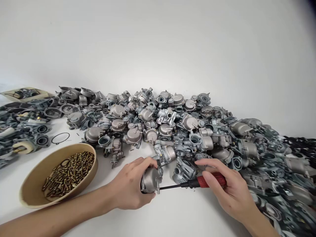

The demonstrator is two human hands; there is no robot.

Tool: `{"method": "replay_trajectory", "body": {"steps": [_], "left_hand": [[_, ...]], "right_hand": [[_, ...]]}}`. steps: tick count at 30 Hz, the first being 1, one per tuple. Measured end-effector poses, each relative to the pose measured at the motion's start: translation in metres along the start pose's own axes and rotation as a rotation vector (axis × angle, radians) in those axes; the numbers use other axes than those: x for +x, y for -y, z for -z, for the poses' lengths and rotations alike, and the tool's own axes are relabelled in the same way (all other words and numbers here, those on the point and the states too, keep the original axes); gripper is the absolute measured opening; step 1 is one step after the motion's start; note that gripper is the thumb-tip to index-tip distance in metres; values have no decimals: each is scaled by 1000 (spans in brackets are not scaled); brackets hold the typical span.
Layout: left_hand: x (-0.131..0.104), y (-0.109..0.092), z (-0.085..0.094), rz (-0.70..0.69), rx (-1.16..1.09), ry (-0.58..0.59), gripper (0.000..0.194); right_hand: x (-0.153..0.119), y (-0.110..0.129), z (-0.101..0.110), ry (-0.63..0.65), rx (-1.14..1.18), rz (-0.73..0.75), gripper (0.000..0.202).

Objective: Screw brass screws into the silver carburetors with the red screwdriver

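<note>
Gripped in my left hand is a grey metal carburetor, its rounded float bowl turned toward the right. My fingers wrap around it, so its far side is hidden. A screwdriver with a red and black handle lies in my right hand, thumb and forefinger on either side of the handle. Its dark shaft points left, and the tip meets the edge of the float bowl. Whether the tip sits in a screw head is too small to tell. Just behind the shaft, another carburetor rests on the white table.
A long heap of carburetors runs along the wall. At left stands a tan bowl of brass-coloured screws. Near it lie a black ring gasket and opened carburetor parts. A tray sits at the far left.
</note>
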State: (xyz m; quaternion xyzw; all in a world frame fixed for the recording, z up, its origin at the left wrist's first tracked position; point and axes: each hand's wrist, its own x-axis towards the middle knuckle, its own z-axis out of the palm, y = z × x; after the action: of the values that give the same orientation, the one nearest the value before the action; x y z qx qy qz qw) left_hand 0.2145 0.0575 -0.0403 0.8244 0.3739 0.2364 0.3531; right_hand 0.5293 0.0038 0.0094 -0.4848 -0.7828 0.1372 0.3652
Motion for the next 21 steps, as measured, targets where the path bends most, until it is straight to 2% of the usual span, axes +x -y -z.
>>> {"method": "replay_trajectory", "body": {"steps": [5,8,11,14,18,21], "left_hand": [[0,0,1,-10,5,2,54],[-1,0,1,-31,9,-5,55],[-1,0,1,-32,11,-11,55],[0,0,2,-19,22,-9,56],[0,-2,2,-7,29,-3,55],[1,-2,1,-7,24,-2,55]], "right_hand": [[-2,2,0,-29,41,110,30],[-5,2,-1,-86,-1,166,25],[-8,-1,-4,-167,-55,173,25],[-8,-3,-5,-181,-19,190,32],[-6,-4,-3,-74,110,57,32],[-5,-5,0,-30,100,-16,28]]}}
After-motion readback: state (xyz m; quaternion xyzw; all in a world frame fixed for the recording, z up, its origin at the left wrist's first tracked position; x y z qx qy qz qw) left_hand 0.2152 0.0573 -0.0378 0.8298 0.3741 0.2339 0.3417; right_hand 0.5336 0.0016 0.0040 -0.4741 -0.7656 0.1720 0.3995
